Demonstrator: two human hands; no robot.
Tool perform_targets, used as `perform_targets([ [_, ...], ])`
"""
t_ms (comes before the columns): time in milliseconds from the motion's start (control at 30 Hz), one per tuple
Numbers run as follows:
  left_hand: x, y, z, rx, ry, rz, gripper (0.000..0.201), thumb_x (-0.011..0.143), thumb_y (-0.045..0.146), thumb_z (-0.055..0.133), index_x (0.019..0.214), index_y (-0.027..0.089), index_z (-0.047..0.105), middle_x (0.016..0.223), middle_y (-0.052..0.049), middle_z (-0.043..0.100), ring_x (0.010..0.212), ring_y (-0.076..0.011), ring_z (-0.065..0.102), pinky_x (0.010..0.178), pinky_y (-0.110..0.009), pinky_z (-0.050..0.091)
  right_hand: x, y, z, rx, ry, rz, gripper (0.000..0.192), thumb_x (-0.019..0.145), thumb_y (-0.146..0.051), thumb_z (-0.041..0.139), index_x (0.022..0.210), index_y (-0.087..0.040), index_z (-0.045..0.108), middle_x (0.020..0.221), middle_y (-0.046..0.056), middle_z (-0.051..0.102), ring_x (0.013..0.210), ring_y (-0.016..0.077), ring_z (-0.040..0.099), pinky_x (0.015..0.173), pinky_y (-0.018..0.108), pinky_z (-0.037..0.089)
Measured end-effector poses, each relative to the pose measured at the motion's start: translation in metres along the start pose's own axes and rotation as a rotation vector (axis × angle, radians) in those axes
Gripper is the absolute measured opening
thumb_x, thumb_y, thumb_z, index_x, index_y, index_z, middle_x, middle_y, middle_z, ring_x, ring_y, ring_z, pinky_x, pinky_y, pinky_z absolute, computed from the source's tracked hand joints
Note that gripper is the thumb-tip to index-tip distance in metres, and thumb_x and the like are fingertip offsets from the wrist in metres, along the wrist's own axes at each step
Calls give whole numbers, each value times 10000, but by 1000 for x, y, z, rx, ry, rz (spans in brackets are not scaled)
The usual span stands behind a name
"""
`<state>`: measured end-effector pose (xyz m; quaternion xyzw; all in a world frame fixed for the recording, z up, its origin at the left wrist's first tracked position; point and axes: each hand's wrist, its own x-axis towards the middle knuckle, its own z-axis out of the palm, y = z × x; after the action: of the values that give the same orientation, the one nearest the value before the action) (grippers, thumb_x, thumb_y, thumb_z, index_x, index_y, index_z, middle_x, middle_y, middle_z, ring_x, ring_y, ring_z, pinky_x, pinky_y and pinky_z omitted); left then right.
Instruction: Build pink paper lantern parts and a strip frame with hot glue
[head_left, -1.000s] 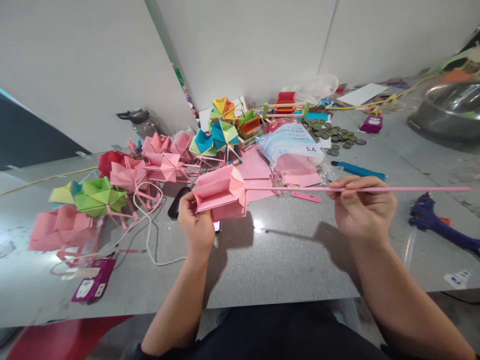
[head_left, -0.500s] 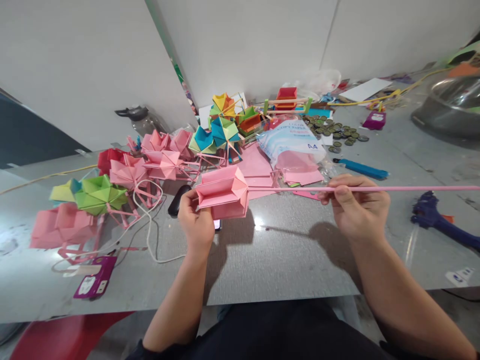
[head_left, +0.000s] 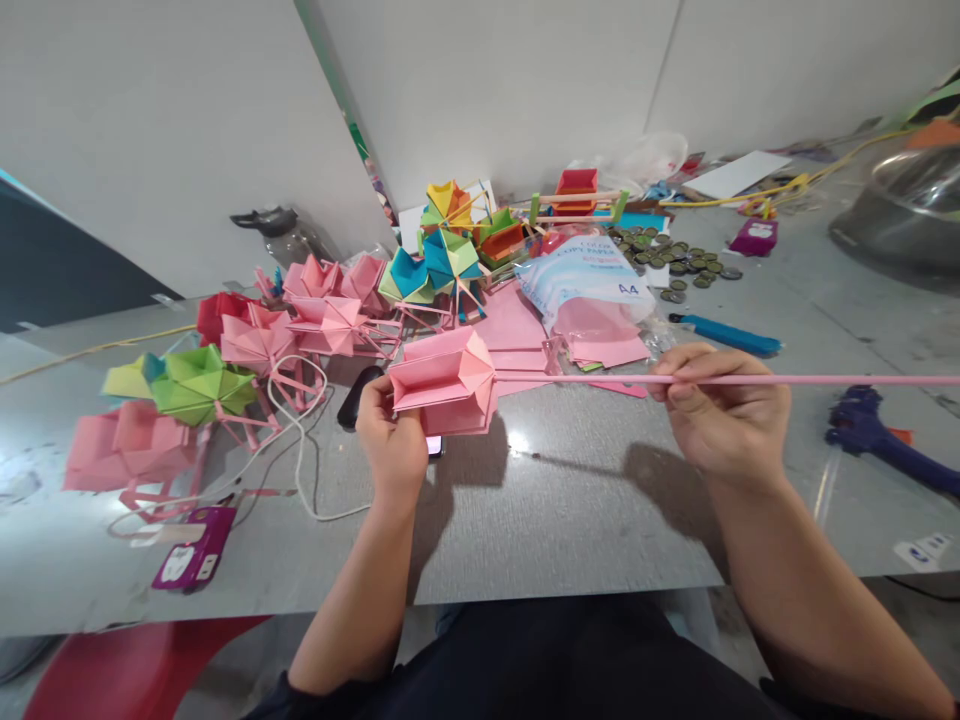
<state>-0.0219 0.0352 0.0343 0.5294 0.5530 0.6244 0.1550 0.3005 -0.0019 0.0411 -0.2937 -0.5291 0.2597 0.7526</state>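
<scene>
From the head view, the left hand (head_left: 391,440) is clenched on the near underside of a folded pink paper box (head_left: 442,382), lifting it clear of the grey bench (head_left: 570,520), while the right hand (head_left: 724,410) pinches a long pink paper stick (head_left: 825,380) between thumb and forefingers. The stick's left tip meets the pointed right face of the box; whether it has already entered the fold there cannot be told. To do this joining well, I judge the box should be kept from turning in the grip and the stick fed straight along its own line — a pinch nearer the box would probably curb bending, since so thin a roll looks likely to buckle if pushed from far back. The stick's long axis runs almost level, from the box rightward past the right hand and out toward the picture's edge; the box points its open mouth leftward and its peaked end toward the stick. Behind the box lie loose pink sheets (head_left: 517,335) and an opened pack of A4 paper (head_left: 585,280); left of the box stand finished pinwheel-like pieces in pink, red and green (head_left: 199,385), with a white cord (head_left: 300,460) beside them. Far right of the box rests a dark blue glue gun (head_left: 870,435) — well apart from both hands.
</scene>
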Motion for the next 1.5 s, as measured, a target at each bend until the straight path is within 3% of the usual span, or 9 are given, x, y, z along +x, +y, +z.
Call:
perform_targets([
  [200,-5,-3,0,-81,-52,37,418,825,272,791,1183,239,578,1072,-57,711,927,-196,721,790,-293,578,0,-1,1,35,-56,-57,126,831,-272,930,890,-291,819,818,-10,765,692,143,694,539,242,577],
  [367,-20,-4,5,-114,-387,39,297,945,303,713,1181,262,538,1357,-111,676,823,-143,741,631,-231,565,-4,-4,3,70,-79,-53,126,860,-308,916,939,-292,819,785,-13,763,684,156,697,569,276,616],
  [500,-25,-4,9,103,-610,253,281,1021,303,656,1292,262,597,1502,-156,576,1028,-224,749,800,-374,650,-5,-5,6,72,-36,-30,118,852,-301,913,916,-279,816,804,-3,763,694,163,700,568,288,633],
  [600,-27,-3,10,346,-661,588,341,982,187,670,1305,294,656,1482,-157,578,1215,-321,672,1021,-555,571,-3,-4,8,91,53,-12,131,825,-289,924,882,-250,813,787,12,751,669,162,689,532,276,609],
  [700,-34,5,10,355,-658,808,490,922,57,604,1341,309,645,1425,-142,627,1266,-341,637,1058,-568,501,0,-2,10,119,157,-11,160,803,-302,935,859,-225,806,734,17,724,640,159,666,499,261,575],
  [867,-55,35,13,137,-713,827,408,898,113,616,1284,248,610,1243,-121,716,1092,-295,688,970,-474,527,7,-2,6,229,416,-48,222,799,-332,942,842,-212,760,705,-12,676,623,117,617,518,218,536],
  [1133,-58,64,20,507,-1094,853,403,1000,260,612,1396,219,671,1024,-111,761,989,-318,691,978,-511,463,16,6,-11,219,506,-125,301,815,-382,927,821,-222,672,651,-33,647,538,97,574,456,204,482],
  [1300,-56,65,23,429,-1139,607,93,967,240,678,994,223,765,893,-70,779,876,-278,702,929,-468,450,13,3,-11,161,419,-225,279,915,-366,866,880,-220,631,681,-33,673,488,84,584,431,192,495],
  [1500,-54,45,27,137,-760,42,81,893,283,760,903,236,695,858,-36,731,748,-206,634,789,-382,479,1,-12,3,108,345,-460,137,1061,-321,713,1041,-217,627,759,-30,707,622,131,719,425,188,557],
])
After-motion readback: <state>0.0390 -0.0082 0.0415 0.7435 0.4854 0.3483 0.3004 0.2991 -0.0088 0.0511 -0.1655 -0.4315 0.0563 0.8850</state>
